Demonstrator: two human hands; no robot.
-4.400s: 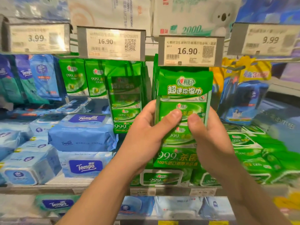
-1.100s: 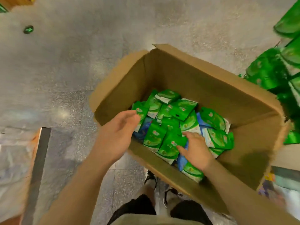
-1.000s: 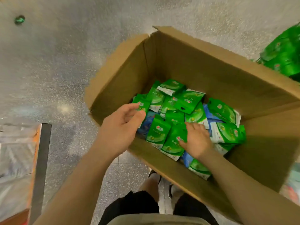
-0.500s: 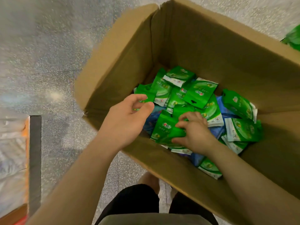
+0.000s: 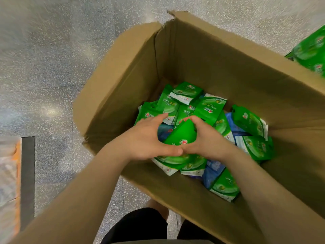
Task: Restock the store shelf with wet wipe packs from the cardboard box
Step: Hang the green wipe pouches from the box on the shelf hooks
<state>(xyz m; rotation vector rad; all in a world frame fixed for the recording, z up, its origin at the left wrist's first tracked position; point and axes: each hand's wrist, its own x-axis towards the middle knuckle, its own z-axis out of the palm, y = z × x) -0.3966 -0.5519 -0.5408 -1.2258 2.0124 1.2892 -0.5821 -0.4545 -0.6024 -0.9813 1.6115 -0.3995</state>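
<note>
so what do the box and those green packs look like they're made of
The box looks like plain brown corrugated cardboard, matte, with a ragged torn edge at its top corner. The green packs seem to be thin glossy plastic film: printed, crinkled, catching light. The floor looks like polished speckled stone or terrazzo; which one is unclear.

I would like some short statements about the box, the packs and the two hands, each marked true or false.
1. Both hands, left hand and right hand, hold a bunch of green packs. True.
2. The cardboard box is closed. False: its flaps stand open.
3. Loose green packs lie in the box. True.
4. The box stands on a table. False: it is over a speckled floor.
5. Every pack in the box is green. False: blue packs show underneath.
</note>
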